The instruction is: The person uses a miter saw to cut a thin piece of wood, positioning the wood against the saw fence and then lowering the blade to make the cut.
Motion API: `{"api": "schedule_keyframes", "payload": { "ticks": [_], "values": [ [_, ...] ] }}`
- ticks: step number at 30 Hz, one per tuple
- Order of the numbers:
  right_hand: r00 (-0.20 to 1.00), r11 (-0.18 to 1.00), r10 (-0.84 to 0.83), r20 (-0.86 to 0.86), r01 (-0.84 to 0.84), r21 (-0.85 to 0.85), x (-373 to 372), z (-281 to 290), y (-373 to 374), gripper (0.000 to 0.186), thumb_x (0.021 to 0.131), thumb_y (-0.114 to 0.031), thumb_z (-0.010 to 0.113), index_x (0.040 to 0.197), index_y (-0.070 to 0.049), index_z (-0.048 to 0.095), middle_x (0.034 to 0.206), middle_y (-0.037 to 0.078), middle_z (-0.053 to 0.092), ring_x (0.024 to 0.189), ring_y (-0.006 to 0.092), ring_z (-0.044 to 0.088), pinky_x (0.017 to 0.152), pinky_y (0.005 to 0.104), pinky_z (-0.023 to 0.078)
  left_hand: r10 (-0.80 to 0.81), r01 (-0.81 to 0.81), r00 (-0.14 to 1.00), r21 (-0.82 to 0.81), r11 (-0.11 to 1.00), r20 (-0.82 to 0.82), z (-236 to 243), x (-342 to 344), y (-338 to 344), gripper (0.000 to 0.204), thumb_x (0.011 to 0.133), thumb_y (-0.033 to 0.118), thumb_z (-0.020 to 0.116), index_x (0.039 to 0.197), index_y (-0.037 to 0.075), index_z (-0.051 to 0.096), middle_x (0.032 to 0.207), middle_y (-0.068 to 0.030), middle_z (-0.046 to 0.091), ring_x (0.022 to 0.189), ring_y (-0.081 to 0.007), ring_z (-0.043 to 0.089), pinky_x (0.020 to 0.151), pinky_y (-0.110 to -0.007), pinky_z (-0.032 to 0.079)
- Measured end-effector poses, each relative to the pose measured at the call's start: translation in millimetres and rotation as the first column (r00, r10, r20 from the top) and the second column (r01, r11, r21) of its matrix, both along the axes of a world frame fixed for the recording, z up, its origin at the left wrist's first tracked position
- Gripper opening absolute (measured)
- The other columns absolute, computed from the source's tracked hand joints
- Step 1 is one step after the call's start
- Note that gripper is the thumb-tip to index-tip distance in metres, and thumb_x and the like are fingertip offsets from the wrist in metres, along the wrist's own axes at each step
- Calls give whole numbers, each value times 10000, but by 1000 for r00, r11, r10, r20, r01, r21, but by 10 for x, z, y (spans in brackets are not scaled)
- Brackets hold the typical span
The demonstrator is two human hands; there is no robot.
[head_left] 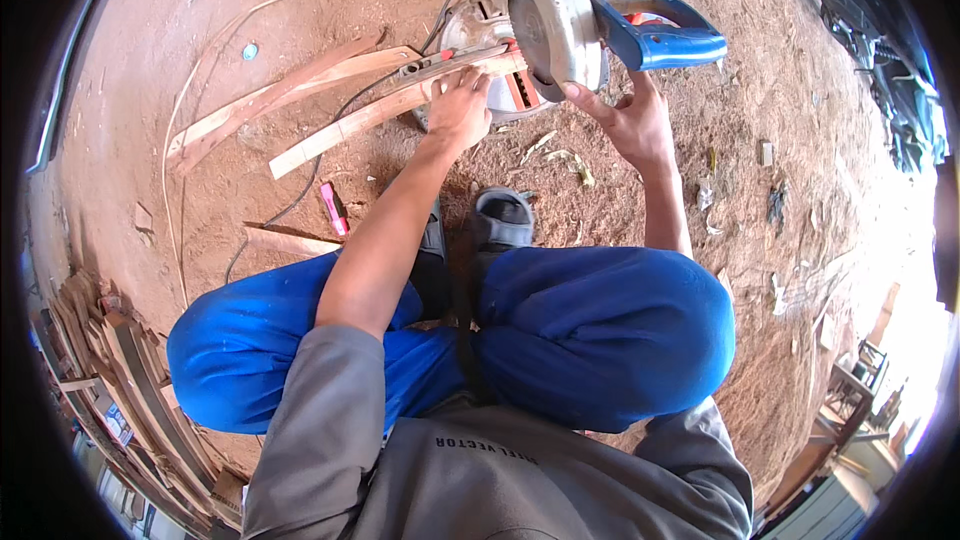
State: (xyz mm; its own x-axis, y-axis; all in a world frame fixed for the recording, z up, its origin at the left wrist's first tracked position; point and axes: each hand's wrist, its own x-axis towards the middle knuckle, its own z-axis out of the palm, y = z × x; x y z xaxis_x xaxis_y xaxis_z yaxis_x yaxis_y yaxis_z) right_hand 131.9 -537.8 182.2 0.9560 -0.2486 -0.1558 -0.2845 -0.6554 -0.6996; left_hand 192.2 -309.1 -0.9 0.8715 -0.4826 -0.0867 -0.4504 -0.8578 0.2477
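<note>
Nearest the camera is the person's grey shirt [480, 480], and beyond it the bent knees in blue trousers [600, 330], with a grey shoe [503, 218] showing between them on the sawdust ground [800, 90]. The left hand [458, 110] reaches forward with its fingers [470, 80] spread and laid flat, pressing down on a wood strip [350, 125] that runs out to the left of them; nothing is clenched, the palm simply bears on the wood. Just right of those fingers stands the saw [545, 15], its round grey guard tilted up and its blue handle [655, 35] above the right hand [630, 120]. The right hand's fingers are loosely open, the thumb [585, 98] stretched forward to touch the guard's lower edge; whether the other fingers touch anything cannot be told. More strips [280, 95] lie left of the left fingers, a black cord [330, 140] crosses them, and a pink marker [332, 208] lies nearer the knees. Stacked wood [120, 360] sits far left.
</note>
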Motion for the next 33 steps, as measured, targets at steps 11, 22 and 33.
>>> {"api": "schedule_keyframes", "payload": {
  "ticks": [11, 22, 33],
  "values": [
    [998, 998, -11, -66, 7, -64, 35, 27, -9, 1098, 665, -701, 902, 1375, 78, 595, 886, 191, 733, 623, 187, 644, 608, 373, 528, -287, 302, 949, 115, 946, -129, 320, 345, 54, 455, 867, 156, 652, 1296, 3, 650, 1409, -167, 600, 1377, -331, 513, 1149, -511, 433],
    [999, 997, -11, -35, 9, -75, 23, 22, 30, 1079, 723, -607, 918, 1446, 96, 533, 781, 114, 670, 531, 79, 474, 490, 308, 412, -302, 298, 953, 105, 949, 23, 25, 149, 70, 574, 856, 121, 611, 1402, -52, 563, 1480, -225, 496, 1364, -380, 500, 1125, -493, 456],
    [999, 999, -27, 44, 29, -36, 21, -114, -39, 1019, 706, -631, 897, 1348, 105, 606, 565, 40, 602, 471, 105, 540, 483, 304, 432, -195, 188, 976, 82, 979, 92, -29, -58, -97, 835, 867, 298, 715, 1537, -85, 395, 1579, -253, 361, 1411, -386, 440, 1133, -521, 450]
  ]
}}
